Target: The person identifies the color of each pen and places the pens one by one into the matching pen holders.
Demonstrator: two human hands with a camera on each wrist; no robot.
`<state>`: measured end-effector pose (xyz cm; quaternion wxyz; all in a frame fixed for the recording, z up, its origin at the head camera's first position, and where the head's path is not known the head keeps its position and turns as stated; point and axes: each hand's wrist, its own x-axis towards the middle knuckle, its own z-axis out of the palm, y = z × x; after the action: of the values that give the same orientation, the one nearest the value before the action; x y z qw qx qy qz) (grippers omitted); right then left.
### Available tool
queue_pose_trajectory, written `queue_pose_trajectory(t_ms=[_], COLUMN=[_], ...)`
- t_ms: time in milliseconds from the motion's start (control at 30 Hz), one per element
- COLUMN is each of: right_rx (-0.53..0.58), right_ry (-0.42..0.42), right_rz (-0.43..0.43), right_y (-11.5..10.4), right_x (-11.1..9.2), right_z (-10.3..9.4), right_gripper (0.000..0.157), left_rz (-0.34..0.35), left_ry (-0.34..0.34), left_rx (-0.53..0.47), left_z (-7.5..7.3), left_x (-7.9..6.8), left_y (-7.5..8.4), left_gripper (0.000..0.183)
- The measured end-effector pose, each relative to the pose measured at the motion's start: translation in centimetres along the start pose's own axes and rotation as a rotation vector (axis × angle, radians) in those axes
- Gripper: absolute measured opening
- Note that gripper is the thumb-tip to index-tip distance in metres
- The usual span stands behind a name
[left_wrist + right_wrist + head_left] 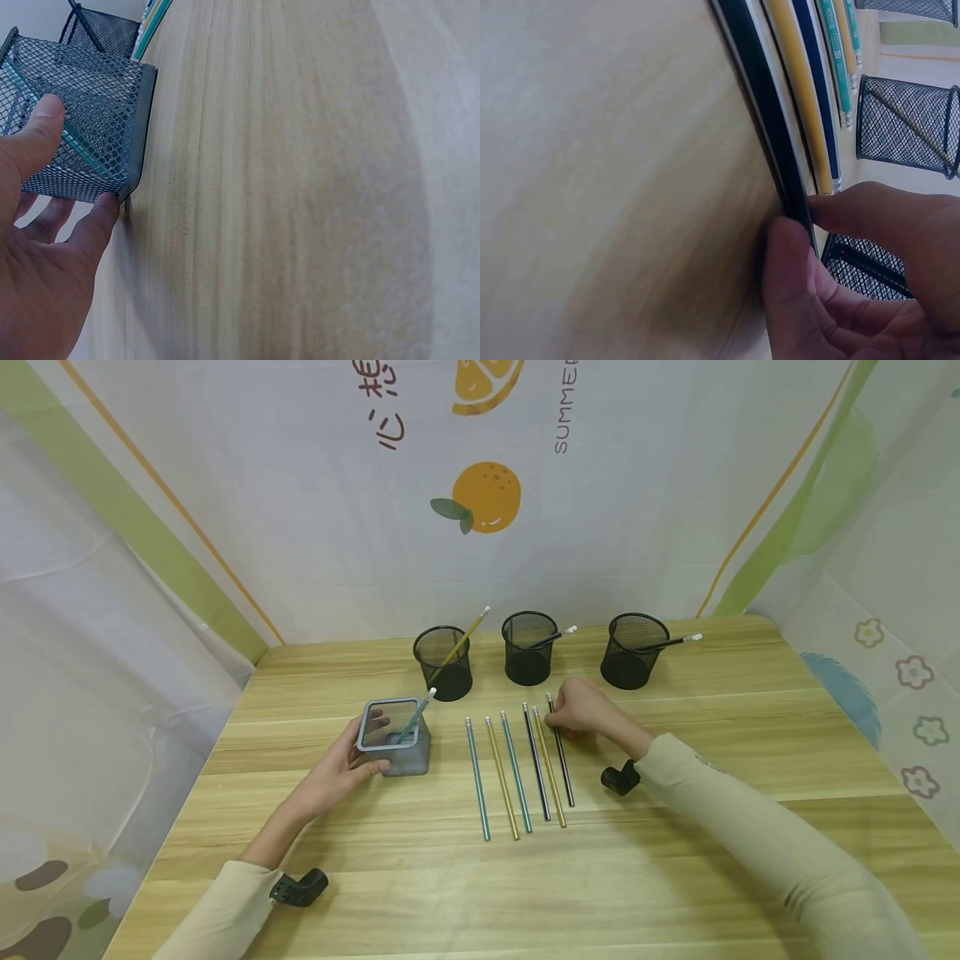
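My left hand [336, 781] grips a grey square mesh pencil holder [408, 763] from its left side, thumb along the near wall and fingers around the far side. A teal pencil [417, 717] leans inside it. On the table, my right hand [583, 708] pinches a black pencil [564, 768] near its eraser end, between thumb and index finger. Left of that pencil lie, in a row, a yellow pencil [550, 768], a dark blue pencil [536, 762], a teal pencil [516, 772], another yellow pencil [502, 781] and another teal pencil [477, 781].
Three round black mesh cups stand along the back: the left cup [452, 683] with a yellow pencil, the middle cup [527, 670] with a dark pencil, the right cup [625, 671] with a black pencil. A printed curtain [360, 552] hangs behind the wooden table [465, 902].
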<state>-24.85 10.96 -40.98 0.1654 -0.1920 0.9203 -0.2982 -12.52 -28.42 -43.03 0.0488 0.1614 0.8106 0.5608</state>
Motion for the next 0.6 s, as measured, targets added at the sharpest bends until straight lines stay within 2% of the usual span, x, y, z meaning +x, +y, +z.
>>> queue_pose_trajectory(t_ms=[400, 600], right_rx=[-0.021, 0.003], right_ry=[-0.007, -0.022], right_rz=[0.034, 0.055], right_y=[-0.21, -0.14], right_x=[-0.06, 0.03], right_z=[-0.22, -0.25], right_gripper=[0.049, 0.049], left_rz=[0.0, 0.005], left_ry=[0.003, 0.001], left_rx=[0.02, 0.021], left_z=[-0.04, -0.02], left_x=[0.0, 0.03], left_y=[0.05, 0.09], left_gripper=[0.077, 0.077])
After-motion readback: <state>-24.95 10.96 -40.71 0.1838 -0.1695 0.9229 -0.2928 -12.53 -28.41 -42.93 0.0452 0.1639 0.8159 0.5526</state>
